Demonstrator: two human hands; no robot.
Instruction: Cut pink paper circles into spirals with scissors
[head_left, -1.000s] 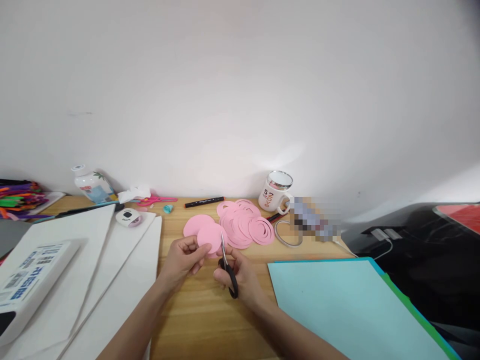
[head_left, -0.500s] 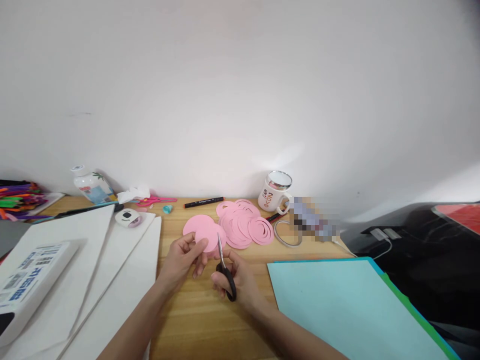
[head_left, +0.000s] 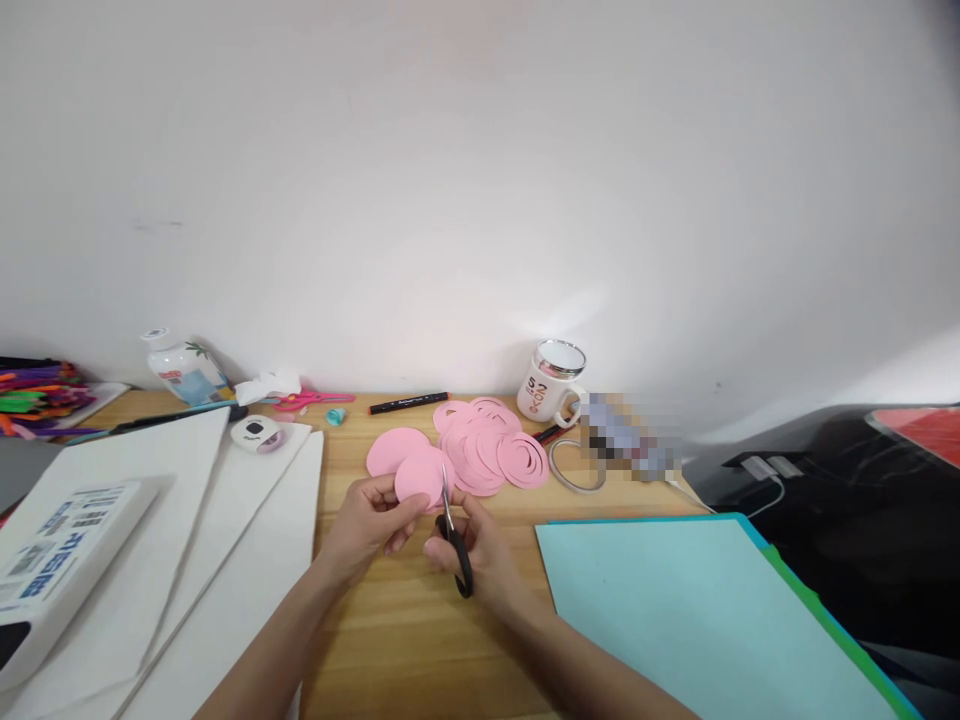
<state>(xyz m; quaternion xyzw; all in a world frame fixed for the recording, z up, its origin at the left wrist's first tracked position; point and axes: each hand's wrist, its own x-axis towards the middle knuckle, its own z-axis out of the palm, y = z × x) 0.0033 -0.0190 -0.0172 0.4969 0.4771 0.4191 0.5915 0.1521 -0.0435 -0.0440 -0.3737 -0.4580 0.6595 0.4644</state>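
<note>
My left hand (head_left: 381, 518) pinches a round piece of pink paper (head_left: 420, 476) between thumb and fingers, held just over the wooden table. In my right hand (head_left: 474, 552) is a pair of scissors (head_left: 453, 540) with black handles and metal blades. The blades point away from me and lie at the right edge of the paper circle; whether they are parted is too small to tell. Another pink paper circle (head_left: 391, 450) lies behind the held one. Just beyond my hands, pink paper rings and cut pieces (head_left: 480, 445) overlap in a heap.
A white mug (head_left: 551, 385), a black marker (head_left: 409, 403) and a grey ring of tape (head_left: 576, 468) stand or lie behind. Pale blue sheets (head_left: 697, 610) cover the right side; white boards (head_left: 247, 570) cover the left. Pink scissors (head_left: 315, 400) lie near the wall.
The held paper circle has shifted slightly right and turned a little in my left hand. The scissors have moved slightly right with it, their blades now more upright in view.
</note>
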